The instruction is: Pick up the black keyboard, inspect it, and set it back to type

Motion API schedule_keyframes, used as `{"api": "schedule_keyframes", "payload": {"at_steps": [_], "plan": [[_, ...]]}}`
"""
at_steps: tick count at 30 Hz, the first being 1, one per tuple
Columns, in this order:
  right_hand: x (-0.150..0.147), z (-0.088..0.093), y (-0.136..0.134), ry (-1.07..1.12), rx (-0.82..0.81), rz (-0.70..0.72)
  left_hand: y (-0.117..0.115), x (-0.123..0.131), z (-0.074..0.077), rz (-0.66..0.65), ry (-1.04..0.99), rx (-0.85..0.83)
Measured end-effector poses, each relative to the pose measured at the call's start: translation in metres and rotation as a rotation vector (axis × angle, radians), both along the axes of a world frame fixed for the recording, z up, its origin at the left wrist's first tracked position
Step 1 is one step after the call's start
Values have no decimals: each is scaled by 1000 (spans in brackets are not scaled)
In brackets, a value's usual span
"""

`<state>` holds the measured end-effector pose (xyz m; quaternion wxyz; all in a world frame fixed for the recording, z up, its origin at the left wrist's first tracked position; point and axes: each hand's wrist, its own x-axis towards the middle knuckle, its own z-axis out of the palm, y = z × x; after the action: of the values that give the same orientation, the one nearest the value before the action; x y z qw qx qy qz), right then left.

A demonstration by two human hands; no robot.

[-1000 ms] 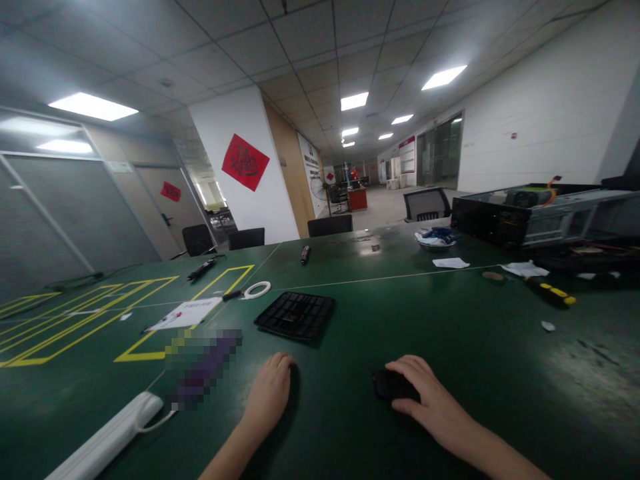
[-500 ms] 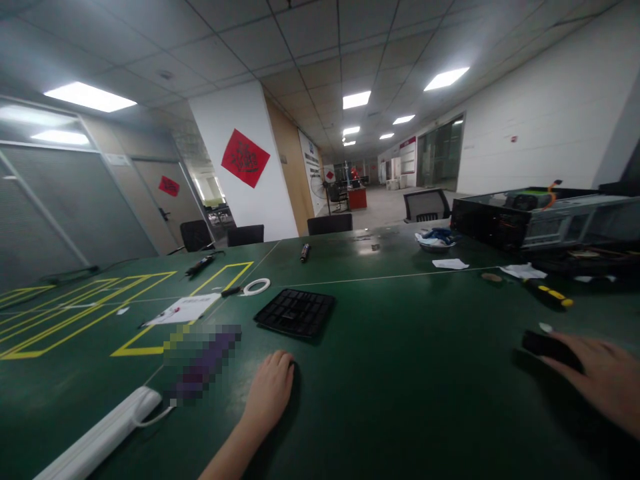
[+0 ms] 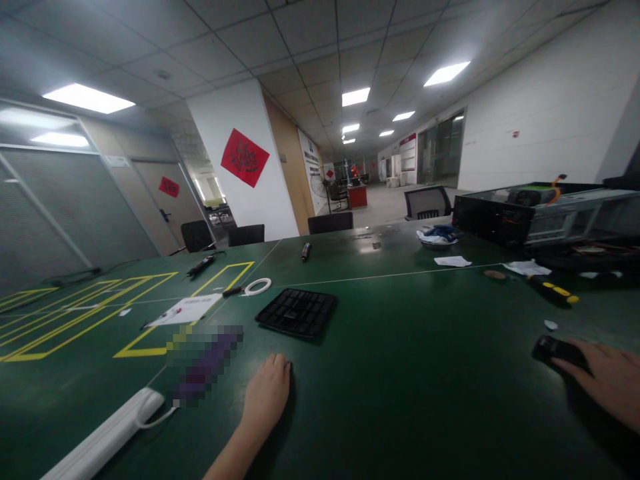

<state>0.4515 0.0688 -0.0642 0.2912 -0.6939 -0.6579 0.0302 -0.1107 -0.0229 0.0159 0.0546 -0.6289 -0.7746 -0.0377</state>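
My right hand, at the right edge, grips a small black oblong object low over the green tabletop. What kind of object it is does not show clearly. My left hand rests on the table in the lower middle with its fingers curled under. Anything inside those fingers is hidden from me. Just beyond the left hand lies a square black plastic panel with a grid pattern. A small white scrap lies past the black object.
A white power strip and a blurred-out purple item lie at left. White paper and a white tape ring sit behind. At right are a yellow-black screwdriver, a bowl and an open computer case.
My right hand has shifted slightly to the right with the black object, uncovering more of the white scrap. My left hand has moved a touch left, still curled.
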Motion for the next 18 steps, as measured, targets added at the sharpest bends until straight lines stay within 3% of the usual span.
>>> {"api": "schedule_keyframes", "payload": {"at_steps": [2,4,7,11,14,18], "plan": [[-21,18,1,-167,-186,20,0,0,0,7,-26,-33],[-54,36,0,-195,-201,93,0,0,0,15,-51,-20],[-114,60,-6,-33,-193,258,1,-1,0,-17,-62,11],[-192,87,-27,229,-305,439,5,-5,0,-118,-46,-40],[-234,92,-45,425,-419,522,7,-8,-3,-148,-104,-19],[-258,72,-56,519,-475,542,12,-13,-6,-94,-422,99]]}}
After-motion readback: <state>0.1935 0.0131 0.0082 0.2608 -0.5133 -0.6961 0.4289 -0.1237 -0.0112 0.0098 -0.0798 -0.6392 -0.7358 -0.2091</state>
